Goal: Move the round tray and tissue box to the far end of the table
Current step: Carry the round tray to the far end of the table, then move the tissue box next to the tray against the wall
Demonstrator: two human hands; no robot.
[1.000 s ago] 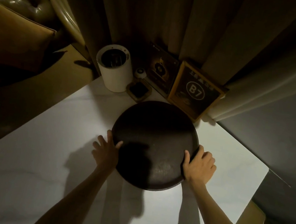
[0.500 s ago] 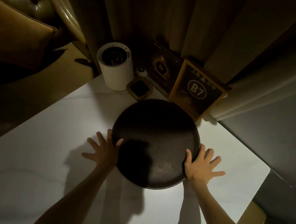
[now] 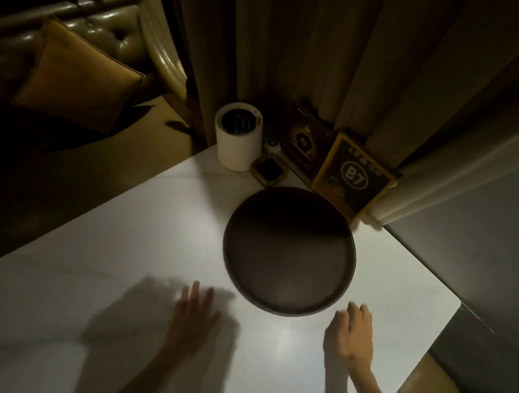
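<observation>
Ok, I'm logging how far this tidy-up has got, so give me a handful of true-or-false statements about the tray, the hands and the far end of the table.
1. Both hands grip the round tray. False: the left hand and right hand are open and off it, on its near side.
2. The tray is empty. True.
3. The framed B7 sign stands just beyond the tray. True.
4. The white cylinder stands on the tray. False: it stands on the table, at the far end, left of the tray.
5. A tissue box lies between the hands. False: only bare tabletop shows there.
</observation>
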